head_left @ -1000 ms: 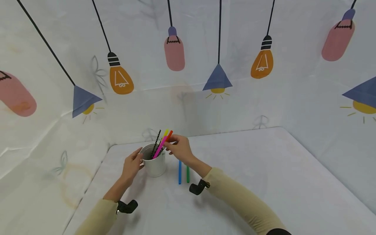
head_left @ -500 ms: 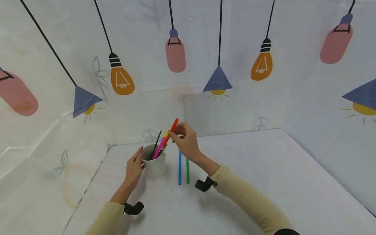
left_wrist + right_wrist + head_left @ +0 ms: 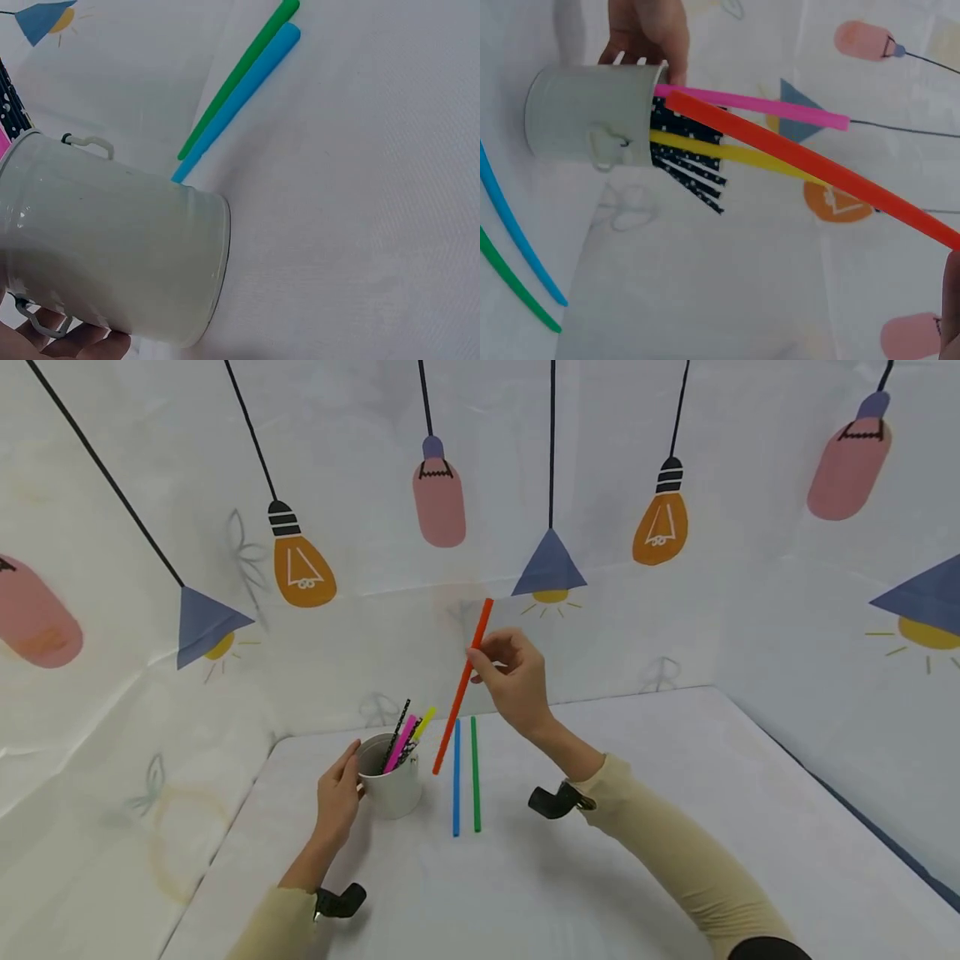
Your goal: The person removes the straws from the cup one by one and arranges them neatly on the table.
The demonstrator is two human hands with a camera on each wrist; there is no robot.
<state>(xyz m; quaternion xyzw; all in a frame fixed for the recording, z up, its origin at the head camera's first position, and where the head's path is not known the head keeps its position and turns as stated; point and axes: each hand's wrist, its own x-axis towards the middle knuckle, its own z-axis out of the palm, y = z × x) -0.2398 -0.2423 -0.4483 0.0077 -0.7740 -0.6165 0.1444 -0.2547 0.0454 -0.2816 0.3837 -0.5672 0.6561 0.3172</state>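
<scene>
My right hand [image 3: 517, 685] pinches a red-orange straw [image 3: 452, 727] between thumb and fingers. The straw slants in the air to the right of a small white metal bucket [image 3: 395, 792], its lower end apart from the rim. At the bucket's left side, my left hand [image 3: 337, 797] holds it, with fingertips [image 3: 105, 349] round the wall in the left wrist view. Inside the bucket lean a pink straw [image 3: 780, 109], a yellow straw [image 3: 742, 156] and several black straws with white dots [image 3: 686, 120]. Right of it, a blue straw [image 3: 456, 793] and a green straw [image 3: 476, 777] lie side by side.
Everything stands on a white-covered table [image 3: 645, 827]. White sheeting printed with hanging lamps [image 3: 551, 568] rises behind the table and at both sides. Small loop handles [image 3: 90, 142] stick out from the bucket's wall.
My right hand has drawn the red-orange straw up out of the bucket and moved it up and to the right. The left hand stays at the bucket.
</scene>
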